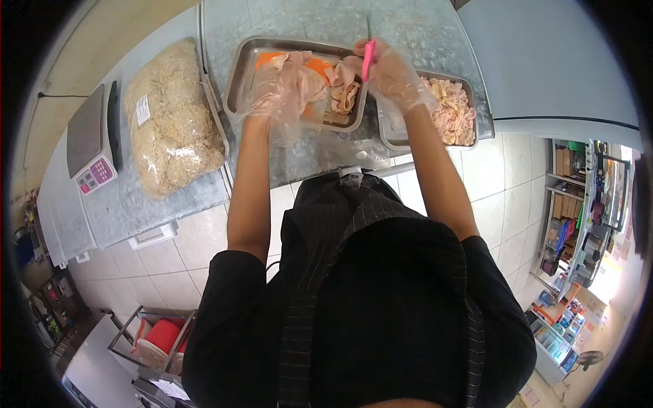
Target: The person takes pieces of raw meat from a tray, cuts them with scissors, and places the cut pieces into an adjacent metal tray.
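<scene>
Both my hands wear clear plastic gloves. My left hand (289,85) is over a metal tray (238,75), its fingers closed on pale pink raw skin (316,85) that looks like chicken. Under the skin shows an orange board (269,60). My right hand (394,78) is at the tray's right edge, closed on a knife with a pink handle (369,60); its thin blade points away from me. Touching that hand's left side is the stretched end of the skin. A darker, folded piece (345,98) lies in the tray's right part.
At right, a second metal tray (474,129) holds many small cut pieces (452,109). A large clear bag of pale crumbs (173,122) lies on the left, beside a weighing scale (88,136). The metal-topped counter (299,20) ends just in front of my body.
</scene>
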`<state>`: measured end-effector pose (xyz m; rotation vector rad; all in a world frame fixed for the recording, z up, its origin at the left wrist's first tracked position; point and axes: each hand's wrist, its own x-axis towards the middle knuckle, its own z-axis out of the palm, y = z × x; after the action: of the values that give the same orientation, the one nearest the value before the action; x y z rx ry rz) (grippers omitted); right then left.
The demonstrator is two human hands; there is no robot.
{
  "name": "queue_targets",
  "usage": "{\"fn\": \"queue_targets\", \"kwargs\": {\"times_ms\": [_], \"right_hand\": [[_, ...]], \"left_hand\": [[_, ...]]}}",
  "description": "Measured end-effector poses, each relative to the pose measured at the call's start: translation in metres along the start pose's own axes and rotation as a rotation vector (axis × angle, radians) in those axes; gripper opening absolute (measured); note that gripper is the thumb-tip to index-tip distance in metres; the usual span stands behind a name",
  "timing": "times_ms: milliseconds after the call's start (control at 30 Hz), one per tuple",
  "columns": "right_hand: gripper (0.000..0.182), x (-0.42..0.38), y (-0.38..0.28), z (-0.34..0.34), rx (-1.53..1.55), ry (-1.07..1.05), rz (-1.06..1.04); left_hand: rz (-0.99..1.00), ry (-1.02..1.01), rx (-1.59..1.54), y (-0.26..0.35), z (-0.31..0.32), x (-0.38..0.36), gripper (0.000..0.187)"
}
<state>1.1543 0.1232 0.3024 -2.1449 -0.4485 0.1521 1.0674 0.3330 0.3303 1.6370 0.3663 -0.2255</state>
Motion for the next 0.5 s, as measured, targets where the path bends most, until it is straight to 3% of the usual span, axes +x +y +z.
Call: {"fn": "queue_targets", "kwargs": {"times_ms": [100, 167, 233, 300, 333, 400, 500], "right_hand": [[0.027, -0.028, -0.039, 0.009, 0.147, -0.093, -0.009], [0.027, -0.032, -0.045, 0.013, 0.221, -0.142, 0.019], [0.026, -0.033, -0.043, 0.016, 0.298, 0.057, -0.054], [0.024, -0.038, -0.047, 0.003, 0.291, 0.084, 0.022], [0.023, -0.041, -0.05, -0.005, 0.282, 0.099, 0.102], [0.021, -0.043, -0.049, -0.014, 0.211, 0.169, 0.104], [0.02, -0.051, -0.057, -0.029, 0.044, 0.239, 0.14]], "left_hand": [[0.09, -0.028, -0.485, -0.008, 0.019, 0.004, 0.039], [0.174, -0.102, -0.498, -0.013, 0.019, 0.015, 0.041], [0.249, -0.168, -0.509, -0.012, 0.02, 0.018, 0.043], [0.262, 0.031, -0.187, -0.003, 0.021, 0.015, 0.039], [0.267, 0.024, -0.185, 0.002, 0.022, 0.011, 0.039], [0.151, -0.119, -0.209, 0.008, 0.027, -0.001, 0.04], [0.128, -0.297, -0.236, 0.007, 0.038, -0.009, 0.034]]}}
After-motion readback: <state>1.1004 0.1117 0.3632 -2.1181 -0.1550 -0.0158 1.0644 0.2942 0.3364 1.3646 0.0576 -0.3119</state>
